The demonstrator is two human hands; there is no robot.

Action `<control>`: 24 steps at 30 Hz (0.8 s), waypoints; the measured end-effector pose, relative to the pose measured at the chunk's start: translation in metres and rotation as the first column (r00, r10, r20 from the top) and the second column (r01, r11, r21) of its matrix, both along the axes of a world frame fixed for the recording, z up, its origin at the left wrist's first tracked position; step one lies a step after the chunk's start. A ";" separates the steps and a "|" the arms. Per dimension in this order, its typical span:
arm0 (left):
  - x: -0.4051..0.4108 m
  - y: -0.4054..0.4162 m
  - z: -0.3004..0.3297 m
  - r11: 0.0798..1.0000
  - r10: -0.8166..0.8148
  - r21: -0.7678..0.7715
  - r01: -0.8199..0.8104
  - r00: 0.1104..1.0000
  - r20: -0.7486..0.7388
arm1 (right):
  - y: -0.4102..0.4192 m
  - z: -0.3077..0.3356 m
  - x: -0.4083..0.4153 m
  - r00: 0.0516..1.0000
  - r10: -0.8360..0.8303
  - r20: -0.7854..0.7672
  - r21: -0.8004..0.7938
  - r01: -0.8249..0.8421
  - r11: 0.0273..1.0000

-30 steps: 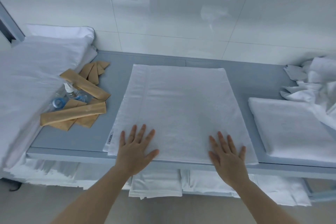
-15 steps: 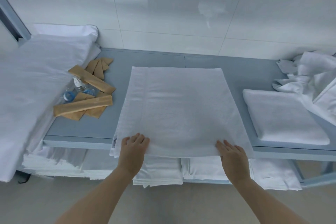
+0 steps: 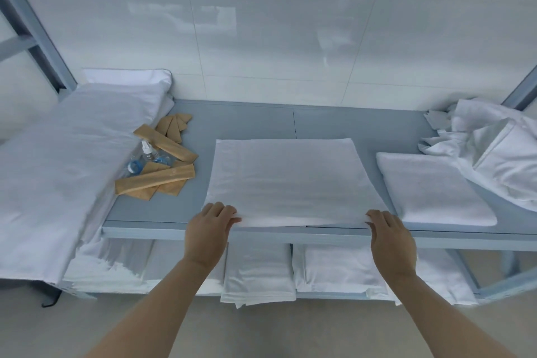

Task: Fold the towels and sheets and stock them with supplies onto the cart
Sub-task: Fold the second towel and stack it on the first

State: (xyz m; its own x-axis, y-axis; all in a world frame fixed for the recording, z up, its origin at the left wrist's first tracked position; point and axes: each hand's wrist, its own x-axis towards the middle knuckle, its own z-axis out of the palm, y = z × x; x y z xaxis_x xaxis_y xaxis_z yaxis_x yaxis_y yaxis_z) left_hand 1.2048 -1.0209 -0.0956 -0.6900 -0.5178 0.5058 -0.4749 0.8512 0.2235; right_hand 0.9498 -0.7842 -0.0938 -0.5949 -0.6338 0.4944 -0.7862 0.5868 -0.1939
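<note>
A white towel (image 3: 290, 180) lies spread flat in the middle of the grey shelf (image 3: 162, 212). My left hand (image 3: 210, 229) grips the towel's near left corner with curled fingers, and my right hand (image 3: 389, 238) grips its near right corner. The near edge is lifted slightly off the shelf's front edge. Brown paper supply packets (image 3: 157, 180) and small clear bottles (image 3: 145, 154) lie to the left of the towel.
A folded white towel (image 3: 430, 189) sits right of the spread one, with a crumpled white sheet pile (image 3: 499, 148) behind it. A large white sheet (image 3: 58, 160) drapes over the shelf's left end. Folded linens (image 3: 255, 273) fill the lower shelf. A tiled wall stands behind.
Both hands went from lying flat on the towel to sliding back to its near edge and curling around the two corners, lifting that edge.
</note>
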 end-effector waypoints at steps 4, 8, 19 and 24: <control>-0.008 -0.022 0.029 0.994 0.004 -0.105 -0.010 0.998 -0.058 | -0.010 0.025 -0.023 0.998 0.008 -0.068 0.000 -0.008 1.000; -0.023 -0.050 0.050 0.982 -0.036 -0.184 0.034 0.999 -0.009 | -0.027 0.043 -0.064 0.965 0.125 -0.229 0.062 -0.113 0.992; -0.089 -0.144 0.055 0.989 0.026 -0.151 0.007 0.976 0.215 | -0.119 0.059 -0.179 0.924 0.355 -0.140 0.312 -0.299 0.902; -0.118 -0.186 0.052 0.987 0.071 -0.158 -0.021 0.946 0.316 | -0.159 0.054 -0.217 0.927 0.371 -0.049 0.424 -0.317 0.848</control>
